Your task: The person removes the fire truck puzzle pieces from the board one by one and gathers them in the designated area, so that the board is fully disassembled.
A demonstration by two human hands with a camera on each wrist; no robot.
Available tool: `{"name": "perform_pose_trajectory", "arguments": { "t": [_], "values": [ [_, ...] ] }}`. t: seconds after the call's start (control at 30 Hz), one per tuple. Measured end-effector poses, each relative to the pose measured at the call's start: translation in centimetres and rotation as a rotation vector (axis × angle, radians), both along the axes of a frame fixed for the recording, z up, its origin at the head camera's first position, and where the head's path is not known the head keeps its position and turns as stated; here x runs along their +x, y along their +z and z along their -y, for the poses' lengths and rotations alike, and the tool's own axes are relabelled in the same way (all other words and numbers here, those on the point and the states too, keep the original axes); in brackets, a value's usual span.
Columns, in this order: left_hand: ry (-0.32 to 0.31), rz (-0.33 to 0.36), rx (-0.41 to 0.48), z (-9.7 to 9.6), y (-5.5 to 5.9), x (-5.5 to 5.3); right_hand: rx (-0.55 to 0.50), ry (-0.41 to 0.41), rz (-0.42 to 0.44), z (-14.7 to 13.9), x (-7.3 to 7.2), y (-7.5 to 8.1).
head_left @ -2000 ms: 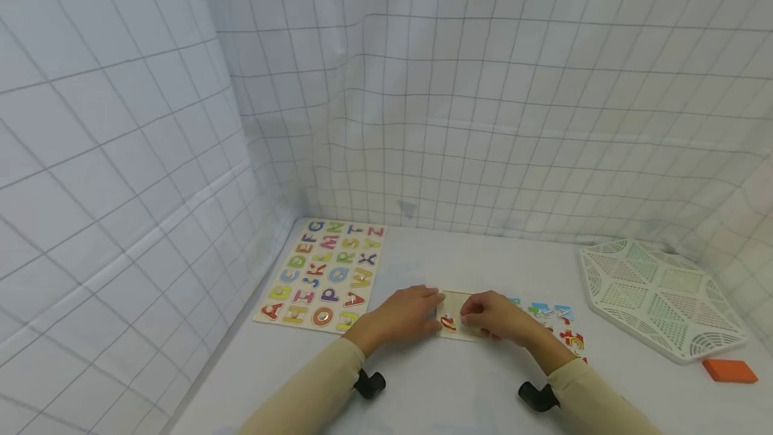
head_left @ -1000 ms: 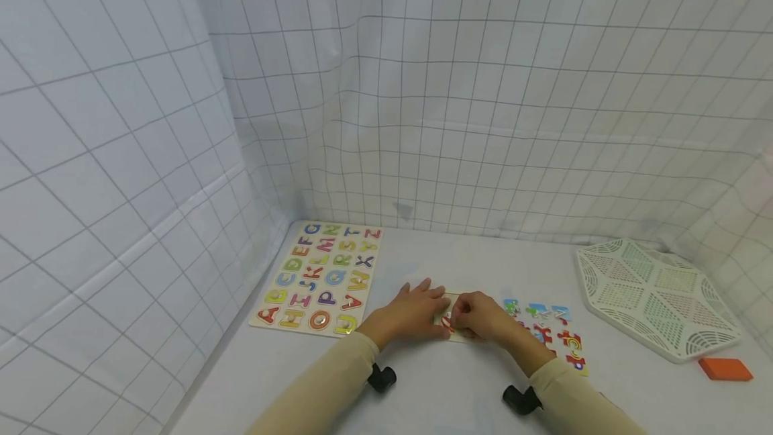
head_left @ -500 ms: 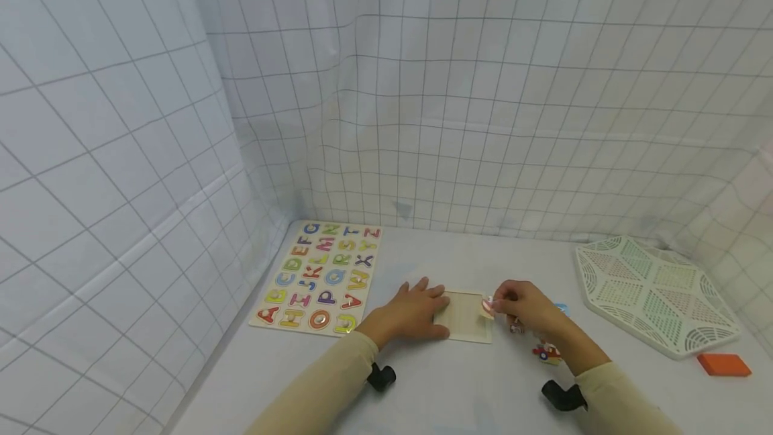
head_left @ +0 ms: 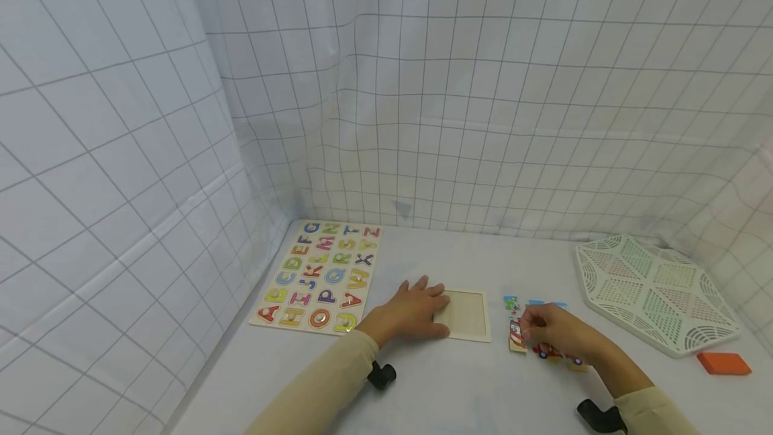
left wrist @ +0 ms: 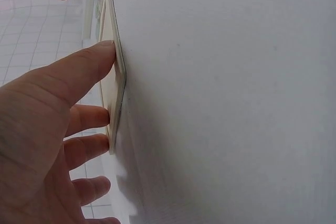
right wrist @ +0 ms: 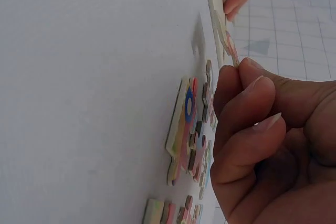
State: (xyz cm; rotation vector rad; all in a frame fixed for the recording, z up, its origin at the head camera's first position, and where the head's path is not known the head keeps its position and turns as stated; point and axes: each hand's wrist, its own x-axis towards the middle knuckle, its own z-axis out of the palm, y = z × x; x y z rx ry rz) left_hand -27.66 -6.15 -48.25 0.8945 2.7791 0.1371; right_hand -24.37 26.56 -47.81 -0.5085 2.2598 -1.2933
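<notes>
My left hand (head_left: 410, 314) rests with fingers spread on the left edge of a shallow square wooden puzzle tray (head_left: 470, 313). Its thumb (left wrist: 97, 59) and fingertips touch the tray's rim in the left wrist view. The tray's bare base shows. To the right of the tray, my right hand (head_left: 561, 331) pinches a jigsaw piece (head_left: 516, 335) with a red and white picture between thumb and index finger. In the right wrist view that piece (right wrist: 229, 43) is tilted above the table. Loose jigsaw pieces (right wrist: 184, 119) lie beneath the hand, partly covered by it in the head view.
An alphabet board (head_left: 320, 277) with coloured letters lies to the left. A white hexagonal perforated board (head_left: 655, 294) stands at the right, with an orange block (head_left: 725, 363) in front of it. Checked white cloth (head_left: 471, 119) hangs behind the table.
The right hand has lifted the jigsaw piece out of the tray's lower left and carried it right to the loose pieces. The left hand has stayed at the tray's left edge, fingers spreading wider.
</notes>
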Motion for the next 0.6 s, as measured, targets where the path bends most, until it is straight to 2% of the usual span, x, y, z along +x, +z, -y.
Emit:
{"name": "perform_pose_trajectory", "arguments": {
  "t": [0.3, 0.47, 0.6],
  "values": [
    [-0.002, 0.017, 0.010, -0.05, -0.11, 0.05, 0.019, -0.025, 0.031, 0.39, 0.46, -0.49],
    [0.004, 0.016, 0.014, -0.07, -0.23, 0.07, 0.037, -0.011, -0.008, 0.57, 0.57, -0.54],
    [0.002, -0.002, 0.006, 0.02, -0.17, 0.00, 0.081, -0.038, -0.035, 0.81, 0.45, -0.50]
  ]
}}
